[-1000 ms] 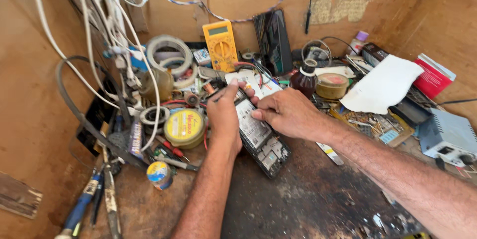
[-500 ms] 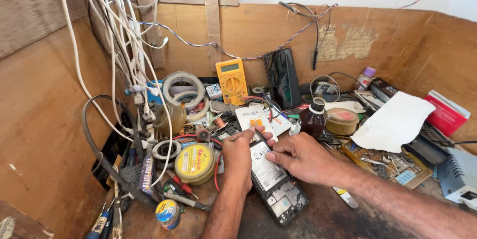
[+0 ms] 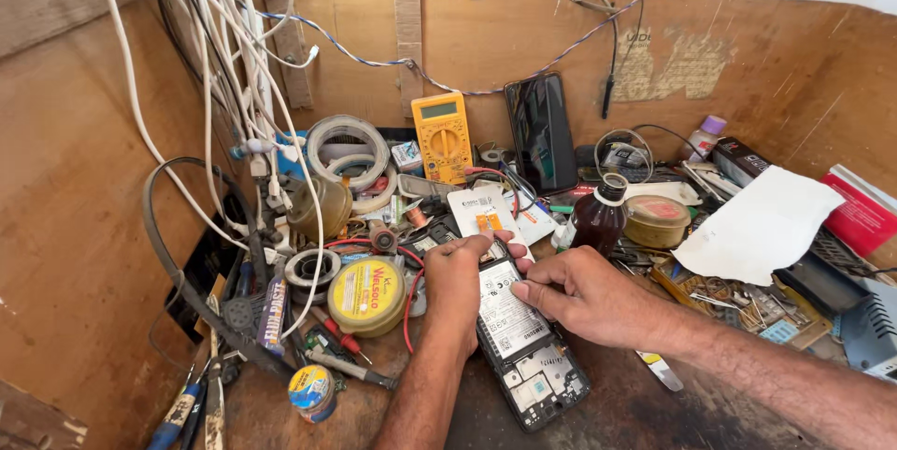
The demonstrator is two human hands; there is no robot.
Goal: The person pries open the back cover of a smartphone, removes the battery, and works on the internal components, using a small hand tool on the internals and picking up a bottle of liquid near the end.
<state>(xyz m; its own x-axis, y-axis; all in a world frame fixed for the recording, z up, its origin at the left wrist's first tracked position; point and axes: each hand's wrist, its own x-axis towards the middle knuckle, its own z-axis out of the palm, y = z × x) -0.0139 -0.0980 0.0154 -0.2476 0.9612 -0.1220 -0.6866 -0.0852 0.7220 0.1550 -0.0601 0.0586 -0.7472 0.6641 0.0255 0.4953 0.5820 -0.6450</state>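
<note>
Hands work on an opened phone lying back-up on the table, just right of a round yellow tin. Left hand rests on the phone's upper left edge, fingers curled against it, grip not discernible. Right hand lies on the phone's right side, fingertips pressed flat on the white battery. A yellow multimeter leans against the rear wall, well behind the phone.

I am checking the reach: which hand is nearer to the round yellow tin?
Left. The left hand lies just right of the yellow tin; the right hand is farther right, beyond the opened phone.
</note>
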